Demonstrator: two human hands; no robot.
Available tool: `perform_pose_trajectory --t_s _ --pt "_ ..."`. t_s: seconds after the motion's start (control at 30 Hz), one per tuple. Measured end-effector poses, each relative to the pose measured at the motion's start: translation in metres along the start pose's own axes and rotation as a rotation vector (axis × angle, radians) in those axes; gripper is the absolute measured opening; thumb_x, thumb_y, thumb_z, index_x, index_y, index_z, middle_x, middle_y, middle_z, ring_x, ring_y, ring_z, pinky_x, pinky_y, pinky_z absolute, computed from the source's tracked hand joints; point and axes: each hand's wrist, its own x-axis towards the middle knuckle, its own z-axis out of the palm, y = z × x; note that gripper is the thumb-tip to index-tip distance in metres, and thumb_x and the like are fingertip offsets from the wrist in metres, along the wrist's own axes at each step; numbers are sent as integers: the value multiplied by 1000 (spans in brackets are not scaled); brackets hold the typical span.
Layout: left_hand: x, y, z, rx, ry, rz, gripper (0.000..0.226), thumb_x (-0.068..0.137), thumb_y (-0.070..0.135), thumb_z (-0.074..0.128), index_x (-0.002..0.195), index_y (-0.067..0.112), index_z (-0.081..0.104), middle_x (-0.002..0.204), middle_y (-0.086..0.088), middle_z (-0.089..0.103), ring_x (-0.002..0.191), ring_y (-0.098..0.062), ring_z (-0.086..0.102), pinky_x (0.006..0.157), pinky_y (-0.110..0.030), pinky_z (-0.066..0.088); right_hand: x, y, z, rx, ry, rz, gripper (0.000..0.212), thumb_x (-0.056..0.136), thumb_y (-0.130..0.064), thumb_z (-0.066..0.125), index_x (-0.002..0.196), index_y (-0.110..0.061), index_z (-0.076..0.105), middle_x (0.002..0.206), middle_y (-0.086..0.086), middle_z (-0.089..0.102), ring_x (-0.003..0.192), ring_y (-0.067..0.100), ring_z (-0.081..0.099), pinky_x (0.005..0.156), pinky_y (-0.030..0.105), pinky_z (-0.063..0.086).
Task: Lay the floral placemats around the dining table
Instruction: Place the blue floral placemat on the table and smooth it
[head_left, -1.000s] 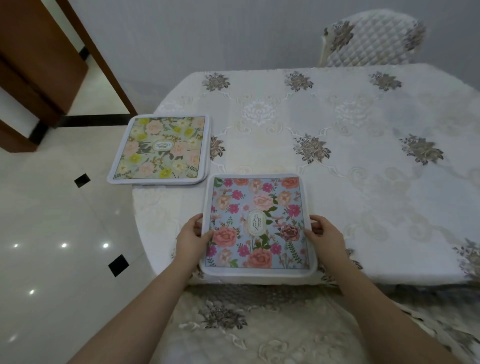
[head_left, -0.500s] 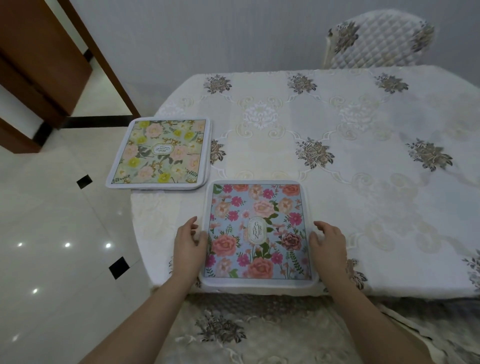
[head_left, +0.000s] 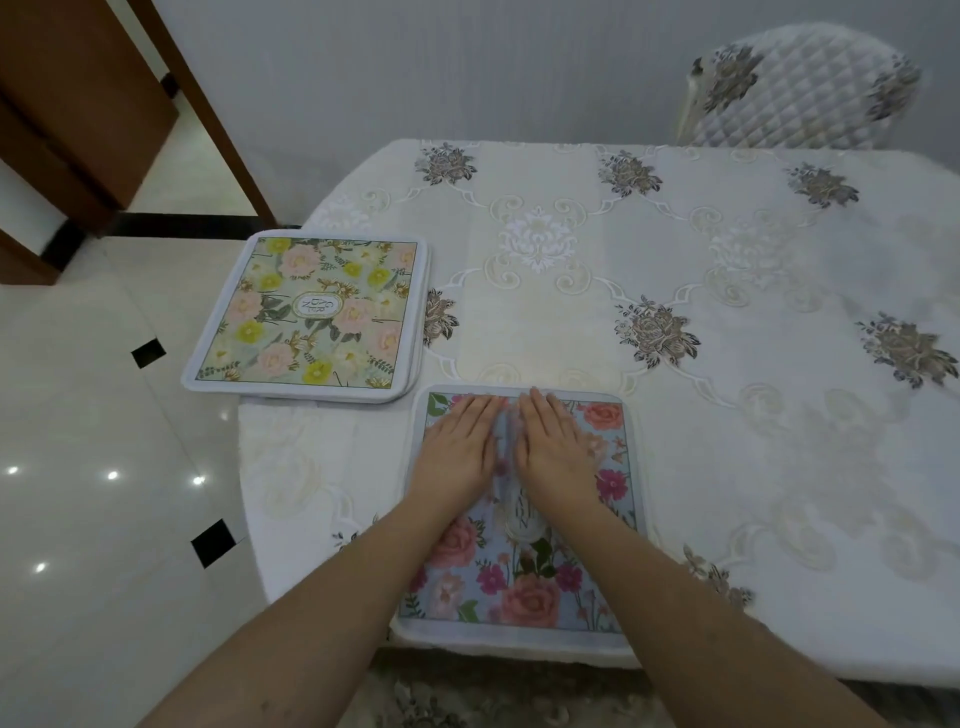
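Your left hand (head_left: 457, 447) and right hand (head_left: 556, 447) lie flat, fingers straight, side by side on the blue placemat (head_left: 524, 587), lower centre of the frame.

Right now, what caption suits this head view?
Both hands, left and right, press flat on the blue placemat; the green placemat lies beside it.
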Motion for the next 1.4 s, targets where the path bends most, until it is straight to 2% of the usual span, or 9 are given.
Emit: perform_pose_trajectory --t_s 0.07,0.13,0.2,0.3,0.43,0.6,0.8,1.0,1.4 --pt "8 -7 6 85 -53 51 54 107 30 32 158 15 22 165 0 21 154 -14 10 124 -30 -1 8 1 10 -104 -34 -65 56 107 -35 20 158 -19 6 167 -3 1 152 13 -6 121 31 -11" --pt "10 -11 12 177 -90 79 58 106 39 16 159 16 10 166 2 4 153 -11 -2 123 -30 -10 8 3 19 -164 -32 -87 58 106 -39 17 158 -20 0 166 -3 -5 152 12 -11 120 32 -15" --pt "11 -11 14 201 -102 81 64 100 43 1 158 17 5 164 4 -4 152 -10 -9 122 -31 -13 7 5 23 -180 -16 -79 59 106 -40 17 158 -19 -1 165 -3 -7 152 12 -11 121 34 -13" --pt "11 -11 15 203 -115 62 68 96 46 -6 158 19 -1 164 5 -10 151 -8 -14 122 -33 -13 8 4 23 -179 -9 -75 59 106 -39 18 158 -19 0 165 -3 -6 152 13 -10 123 37 -9" --pt "12 -11 17 211 -121 19 65 97 48 -5 157 25 -6 166 6 -10 151 -8 -16 123 -38 -11 11 5 21 -152 -16 -59 58 105 -40 16 158 -22 -2 165 -6 -8 150 9 -14 122 35 -10" --pt "13 -12 17 169 -106 -59 59 99 54 6 155 40 -7 165 12 -9 152 -11 -13 120 -39 -19 10 4 19 -107 -5 -12 60 104 -44 15 159 -23 1 166 -5 -4 150 6 -12 122 34 -10" --pt "12 -12 17 175 -90 -45 63 98 56 9 158 37 4 166 11 -6 152 -10 -11 120 -39 -17 13 11 15 -99 -2 77 68 98 -52 23 158 -29 3 167 -7 -3 152 10 -8 123 44 -7" --pt "12 -14 18 193 -89 -45 62 100 55 13 158 37 -1 166 11 -8 151 -8 -15 121 -40 -16 9 15 14 -111 29 126 68 97 -58 19 158 -32 4 166 -7 -3 152 11 -8 122 46 -7" --pt "12 -14 18 191 -103 -34 64 99 55 14 159 36 0 167 8 -5 153 -12 -9 124 -47 -6 -20 59 1 -131 56 186 73 98 -59 17 159 -24 1 167 -1 -4 152 13 -9 123 35 -7"
